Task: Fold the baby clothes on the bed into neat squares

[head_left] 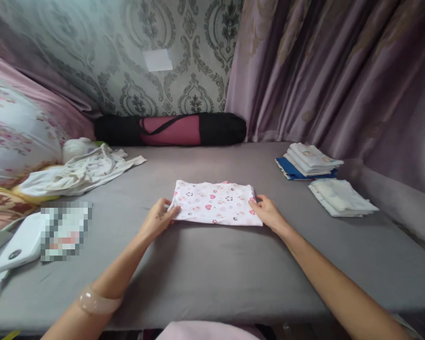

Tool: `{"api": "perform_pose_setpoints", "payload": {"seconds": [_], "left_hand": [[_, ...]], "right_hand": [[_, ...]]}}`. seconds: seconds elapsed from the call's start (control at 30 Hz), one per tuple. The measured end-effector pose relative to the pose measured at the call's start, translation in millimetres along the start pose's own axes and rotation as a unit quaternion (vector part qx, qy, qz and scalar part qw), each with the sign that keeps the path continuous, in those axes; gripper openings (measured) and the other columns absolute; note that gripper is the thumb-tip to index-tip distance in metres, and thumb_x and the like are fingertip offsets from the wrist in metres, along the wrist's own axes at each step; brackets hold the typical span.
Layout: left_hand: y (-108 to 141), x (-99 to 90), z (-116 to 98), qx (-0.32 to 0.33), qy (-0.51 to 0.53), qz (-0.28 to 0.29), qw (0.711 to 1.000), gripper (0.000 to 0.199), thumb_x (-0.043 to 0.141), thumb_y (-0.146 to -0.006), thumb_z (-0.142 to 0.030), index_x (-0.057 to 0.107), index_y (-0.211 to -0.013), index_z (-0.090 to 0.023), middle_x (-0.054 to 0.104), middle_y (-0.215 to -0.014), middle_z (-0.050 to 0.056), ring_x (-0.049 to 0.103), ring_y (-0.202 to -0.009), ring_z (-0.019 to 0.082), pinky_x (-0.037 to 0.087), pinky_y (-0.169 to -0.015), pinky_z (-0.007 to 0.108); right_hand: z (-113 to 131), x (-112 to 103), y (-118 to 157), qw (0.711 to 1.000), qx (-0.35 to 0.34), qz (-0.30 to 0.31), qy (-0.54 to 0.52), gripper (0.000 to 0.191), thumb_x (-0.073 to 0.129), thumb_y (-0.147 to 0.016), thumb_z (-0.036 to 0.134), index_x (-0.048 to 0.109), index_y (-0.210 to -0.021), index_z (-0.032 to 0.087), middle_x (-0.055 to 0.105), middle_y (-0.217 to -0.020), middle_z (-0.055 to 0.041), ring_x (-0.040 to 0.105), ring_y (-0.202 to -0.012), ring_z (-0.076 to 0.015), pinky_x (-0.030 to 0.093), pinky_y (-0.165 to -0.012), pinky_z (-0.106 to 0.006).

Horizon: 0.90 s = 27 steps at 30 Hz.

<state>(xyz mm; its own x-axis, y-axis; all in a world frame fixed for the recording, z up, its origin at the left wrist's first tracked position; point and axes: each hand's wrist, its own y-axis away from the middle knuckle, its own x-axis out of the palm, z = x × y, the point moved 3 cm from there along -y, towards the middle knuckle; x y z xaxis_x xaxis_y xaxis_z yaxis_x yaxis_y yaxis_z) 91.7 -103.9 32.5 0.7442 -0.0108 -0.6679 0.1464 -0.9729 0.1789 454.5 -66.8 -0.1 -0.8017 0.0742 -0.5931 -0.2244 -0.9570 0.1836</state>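
A white cloth [214, 203] printed with pink hearts and small flowers lies folded into a rectangle in front of me. My left hand [161, 212] pinches its left edge, thumb on top and fingers beneath. At the opposite edge, my right hand [267, 212] grips the near right side in the same way. The cloth is held level, close over the grey sheet [212, 269]. Fingers under the fabric are partly hidden.
Folded cloths stand in a white-and-blue stack [313, 158] and a lower white stack [342, 198] at right. A crumpled white garment [88, 172] lies left, near a white power bank [24, 243]. A black-and-pink roll bag [170, 130] rests along the wall.
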Motion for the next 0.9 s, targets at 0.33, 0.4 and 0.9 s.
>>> {"api": "perform_pose_setpoints", "payload": {"seconds": [0.33, 0.4, 0.9], "left_hand": [[-23.5, 52.6, -55.9, 0.42, -0.191, -0.066, 0.885, 0.03, 0.037, -0.093, -0.021, 0.054, -0.117, -0.017, 0.06, -0.122, 0.013, 0.049, -0.122, 0.027, 0.04, -0.104, 0.045], [-35.4, 73.2, -61.7, 0.442, -0.196, -0.02, 0.875, 0.037, 0.037, -0.09, -0.017, 0.051, -0.124, -0.014, 0.056, -0.131, 0.015, 0.043, -0.131, 0.028, 0.035, -0.109, 0.047], [-40.9, 87.2, -67.7, 0.367, -0.284, 0.024, 0.885, 0.058, 0.026, -0.097, -0.048, 0.037, -0.144, -0.015, 0.038, -0.151, 0.011, 0.028, -0.141, 0.031, 0.016, -0.115, 0.047]], "right_hand": [[28.2, -10.9, 19.6, 0.973, 0.121, 0.081, -0.181, 0.012, 0.059, -0.091, 0.022, 0.06, -0.091, 0.01, 0.062, -0.056, 0.0009, 0.053, -0.041, -0.0091, 0.042, -0.037, -0.018], [26.3, -10.5, 16.8, 0.97, 0.117, 0.089, -0.193, 0.01, 0.062, -0.087, 0.021, 0.06, -0.088, 0.011, 0.059, -0.053, 0.0023, 0.047, -0.037, -0.0077, 0.037, -0.033, -0.017], [79.2, -8.1, 20.6, 0.941, 0.067, 0.185, -0.273, 0.038, 0.044, -0.076, 0.022, 0.061, -0.109, 0.011, 0.072, -0.091, -0.0135, 0.069, -0.084, -0.0236, 0.055, -0.065, -0.03]]}}
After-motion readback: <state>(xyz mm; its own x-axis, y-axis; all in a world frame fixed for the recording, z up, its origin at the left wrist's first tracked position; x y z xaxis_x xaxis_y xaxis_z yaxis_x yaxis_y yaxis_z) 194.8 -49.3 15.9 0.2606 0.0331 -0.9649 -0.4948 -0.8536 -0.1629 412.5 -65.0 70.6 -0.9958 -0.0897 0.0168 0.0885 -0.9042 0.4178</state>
